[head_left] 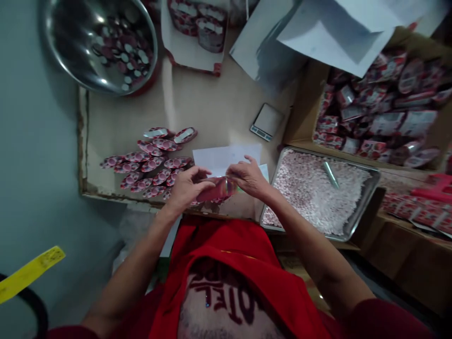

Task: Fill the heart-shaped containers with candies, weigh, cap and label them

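Observation:
My left hand [187, 188] and my right hand [250, 178] together hold a small red round container [218, 189] just above the near edge of the wooden board [197, 103]. Fingers of both hands are curled round it, left at its left side, right pinching its right rim. Several filled red-and-white patterned containers [148, 162] lie in rows on the board to the left of my hands. A white sheet of paper [226, 157] lies just behind my hands.
A metal tray [367, 197] of small pale pink pieces with a scoop stands at the right. A steel bowl [70, 47] holding lids sits far left. A small digital scale [267, 121] lies mid-board. A cardboard box [300, 122] of red packages is far right.

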Motion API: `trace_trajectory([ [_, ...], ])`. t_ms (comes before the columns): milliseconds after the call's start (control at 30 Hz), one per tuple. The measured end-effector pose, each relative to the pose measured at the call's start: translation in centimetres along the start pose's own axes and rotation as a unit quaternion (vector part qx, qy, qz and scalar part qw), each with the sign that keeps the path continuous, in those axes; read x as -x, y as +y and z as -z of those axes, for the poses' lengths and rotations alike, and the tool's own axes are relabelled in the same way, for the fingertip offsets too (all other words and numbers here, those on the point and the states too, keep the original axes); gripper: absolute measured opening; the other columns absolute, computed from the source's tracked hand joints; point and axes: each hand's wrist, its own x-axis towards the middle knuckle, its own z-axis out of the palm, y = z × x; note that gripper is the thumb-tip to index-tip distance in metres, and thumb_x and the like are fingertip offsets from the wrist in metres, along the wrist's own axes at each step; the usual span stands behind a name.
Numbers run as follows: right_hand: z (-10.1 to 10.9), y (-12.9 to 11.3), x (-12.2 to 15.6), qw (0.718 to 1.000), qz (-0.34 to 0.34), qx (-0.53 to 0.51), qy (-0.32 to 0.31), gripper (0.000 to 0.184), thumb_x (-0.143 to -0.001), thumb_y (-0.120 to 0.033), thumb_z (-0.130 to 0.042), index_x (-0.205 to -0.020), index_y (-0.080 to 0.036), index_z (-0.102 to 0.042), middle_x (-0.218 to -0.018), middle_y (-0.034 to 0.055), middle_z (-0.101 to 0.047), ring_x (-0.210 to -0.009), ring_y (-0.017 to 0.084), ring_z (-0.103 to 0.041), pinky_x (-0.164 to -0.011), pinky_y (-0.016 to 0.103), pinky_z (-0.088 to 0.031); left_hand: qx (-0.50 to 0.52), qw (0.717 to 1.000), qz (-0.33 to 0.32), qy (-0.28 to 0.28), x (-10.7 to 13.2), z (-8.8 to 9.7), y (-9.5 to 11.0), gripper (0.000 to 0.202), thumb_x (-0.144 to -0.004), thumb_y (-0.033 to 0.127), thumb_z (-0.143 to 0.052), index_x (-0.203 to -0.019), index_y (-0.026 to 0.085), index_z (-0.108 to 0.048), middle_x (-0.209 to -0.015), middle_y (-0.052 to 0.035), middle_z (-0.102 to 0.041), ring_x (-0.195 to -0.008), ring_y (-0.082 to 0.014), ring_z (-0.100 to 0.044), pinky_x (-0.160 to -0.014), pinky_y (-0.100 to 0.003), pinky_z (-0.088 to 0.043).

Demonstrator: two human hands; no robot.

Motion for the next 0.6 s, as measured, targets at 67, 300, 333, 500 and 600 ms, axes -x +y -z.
trace_trajectory([
  [67, 0.1, -0.4, -0.1, 1.0, 0.006, 0.002, -0.002, 0.011, -0.099, -0.021, -0.062, -0.094, -0.024, -0.072, -0.087, -0.0001, -0.075, -0.093, 0.02, -0.067, -0.123, 0.054, -0.018, -0.037, 0.997, -0.064, 0.037, 0.5, -0.2, -0.2, 0.032, -0.075, 0.03, -0.087, -0.105, 0.022, -0.08, -0.088, -0.0017, -0.075, -0.078, -0.0173, -0.067, -0.073, -0.029, -0.052],
  [300, -0.4, -1.7, -0.5, 0.999, 0.009, -0.016, -0.036, 0.019, -0.104, -0.03, -0.058, -0.094, -0.022, -0.072, -0.084, 0.0, -0.076, -0.085, 0.019, -0.068, -0.123, 0.054, -0.02, -0.218, 0.965, -0.144, 0.038, 1.1, 0.2, -1.0, 0.005, -0.09, 0.025, -0.078, -0.093, 0.022, -0.081, -0.093, -0.0053, -0.077, -0.095, -0.0228, -0.066, -0.088, -0.036, -0.049],
  [333, -0.5, -1.8, -0.4, 0.999, 0.009, -0.011, -0.043, 0.019, -0.104, -0.031, -0.058, -0.094, -0.022, -0.072, -0.085, 0.0004, -0.076, -0.086, 0.02, -0.068, -0.123, 0.054, -0.02, -0.22, 0.965, -0.138, 0.023, 1.0, 0.3, -1.1, 0.004, -0.091, 0.025, -0.077, -0.092, 0.022, -0.079, -0.094, -0.0056, -0.077, -0.095, -0.023, -0.066, -0.088, -0.036, -0.049],
  [500, -0.8, -2.5, -0.2, 0.997, 0.041, 0.061, -0.021, 0.023, -0.103, -0.03, -0.058, -0.119, -0.023, -0.073, -0.096, 0.0062, -0.079, -0.099, 0.025, -0.07, -0.126, 0.059, -0.013, -0.176, 0.98, -0.075, -0.046, 0.1, 0.5, -1.5, 0.009, -0.092, 0.022, -0.069, -0.085, 0.02, -0.074, -0.091, -0.0045, -0.075, -0.088, -0.0209, -0.067, -0.085, -0.034, -0.05],
  [600, -1.1, -2.8, -0.4, 0.993, 0.078, 0.089, -0.009, 0.019, -0.103, -0.03, -0.06, -0.112, -0.026, -0.076, -0.094, 0.0041, -0.079, -0.096, 0.024, -0.07, -0.127, 0.059, -0.008, -0.132, 0.989, -0.042, -0.059, 0.0, 0.6, -1.4, 0.01, -0.091, 0.023, -0.067, -0.085, 0.02, -0.074, -0.087, -0.0031, -0.074, -0.085, -0.0195, -0.067, -0.083, -0.032, -0.051],
])
